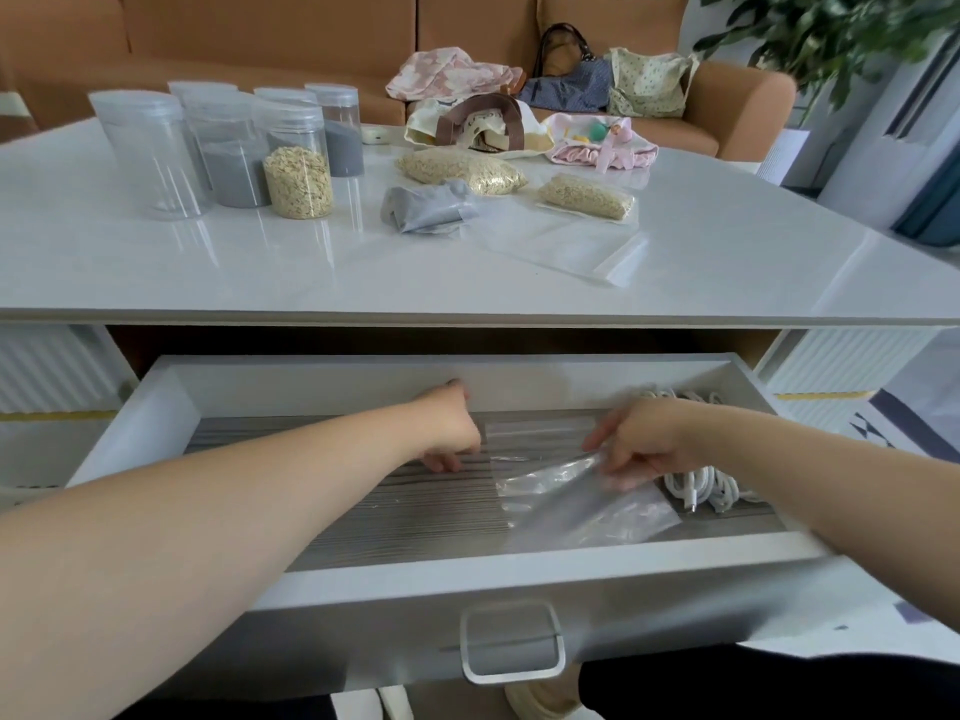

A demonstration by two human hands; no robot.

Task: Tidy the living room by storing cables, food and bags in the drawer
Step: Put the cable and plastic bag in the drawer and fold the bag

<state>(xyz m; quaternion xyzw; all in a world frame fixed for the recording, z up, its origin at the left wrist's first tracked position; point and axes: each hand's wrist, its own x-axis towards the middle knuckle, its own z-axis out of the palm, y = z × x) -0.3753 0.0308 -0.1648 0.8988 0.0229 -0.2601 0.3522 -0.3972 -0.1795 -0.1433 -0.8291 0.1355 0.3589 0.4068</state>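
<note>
The white drawer (156, 407) stands pulled out below the table top. Both my hands reach into it. My right hand (644, 441) pinches the edge of an empty clear zip bag (587, 506) that lies on the drawer's striped floor. My left hand (452, 426) is curled at the bag's left edge, its fingertips down on the floor; whether it holds anything is unclear. White cables (701, 488) lie coiled at the drawer's right end, partly hidden by my right wrist.
On the white table (260, 262) stand several clear jars (296, 163), two bags of oats (460, 171), a grey powder bag (426, 207), an empty zip bag (566, 241) and cloth bags (478, 127). More bags (644, 80) lie on the orange sofa.
</note>
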